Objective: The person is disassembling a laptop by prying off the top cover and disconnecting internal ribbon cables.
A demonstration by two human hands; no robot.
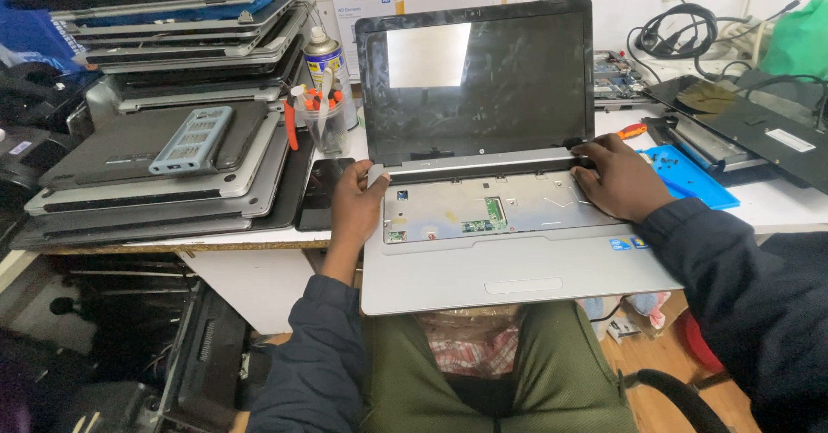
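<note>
While the silver laptop (517,260) juts off the near table edge over the lap, the left hand (355,204) pinches and the right hand (617,178) presses the hinge strip (483,167), which uneven prying could snap, tipping the far screen (479,79)

laptop stack (164,153) crowding left, blue mat (690,178) right, palmrest (517,273) free

At the upper left of the frame, a stack of closed laptops (164,97) rises on the white table (776,204), with a spray can (325,58) and a clear cup of tools (321,118) just beside it. A blue mat (690,178) lies at right, coiled black cables (681,28) above it.
</note>
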